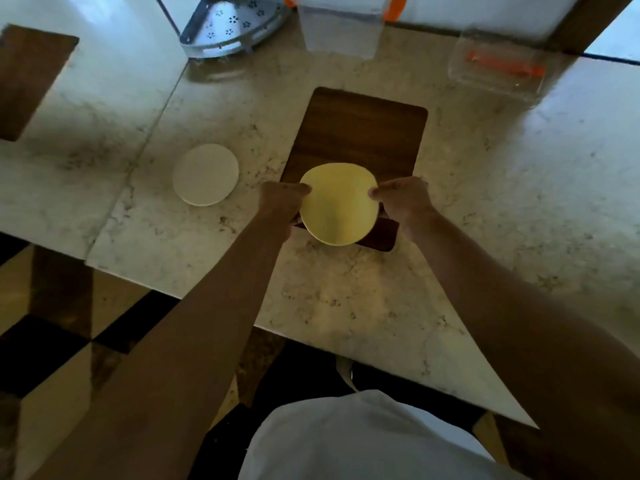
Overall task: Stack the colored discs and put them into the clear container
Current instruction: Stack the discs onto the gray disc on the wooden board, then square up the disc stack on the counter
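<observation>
A yellow disc (337, 204) is held over the near end of a dark wooden board (356, 133). My left hand (280, 202) pinches its left edge and my right hand (401, 199) pinches its right edge. Whether other discs lie under the yellow one cannot be seen. A white disc (206, 174) lies flat on the marble counter to the left of the board. A clear container (341, 27) with orange clips stands at the far edge, beyond the board. A clear lid (498, 69) with an orange strip lies at the far right.
A perforated metal corner rack (228, 26) sits at the back left. The marble counter (519, 202) ends in a slanted near edge, with patterned floor below. A dark square cut-out (31, 77) shows at the far left.
</observation>
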Action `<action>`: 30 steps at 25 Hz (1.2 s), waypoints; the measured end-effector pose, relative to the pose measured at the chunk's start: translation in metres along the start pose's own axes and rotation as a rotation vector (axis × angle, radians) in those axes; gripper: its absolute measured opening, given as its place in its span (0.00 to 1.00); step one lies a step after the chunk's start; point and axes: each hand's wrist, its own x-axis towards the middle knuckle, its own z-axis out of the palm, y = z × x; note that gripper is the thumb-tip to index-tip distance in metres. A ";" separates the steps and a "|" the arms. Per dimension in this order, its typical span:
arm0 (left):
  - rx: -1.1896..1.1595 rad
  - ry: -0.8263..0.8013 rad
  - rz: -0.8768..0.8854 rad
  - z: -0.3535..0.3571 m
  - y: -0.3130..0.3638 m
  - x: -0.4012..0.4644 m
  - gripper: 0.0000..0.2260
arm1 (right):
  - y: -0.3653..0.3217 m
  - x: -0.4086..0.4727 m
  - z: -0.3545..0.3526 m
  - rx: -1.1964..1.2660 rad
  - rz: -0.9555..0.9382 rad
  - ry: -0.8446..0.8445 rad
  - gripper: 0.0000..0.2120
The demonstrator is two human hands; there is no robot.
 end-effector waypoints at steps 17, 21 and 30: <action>0.012 -0.037 -0.035 -0.225 0.013 0.153 0.04 | -0.072 -0.005 0.254 -0.143 -0.090 0.021 0.09; 0.031 -0.092 -0.047 -0.247 0.023 0.193 0.04 | -0.088 0.005 0.291 -0.349 -0.174 0.078 0.12; 0.073 -0.115 -0.056 -0.252 0.019 0.251 0.07 | -0.098 0.038 0.331 -0.482 -0.167 0.153 0.11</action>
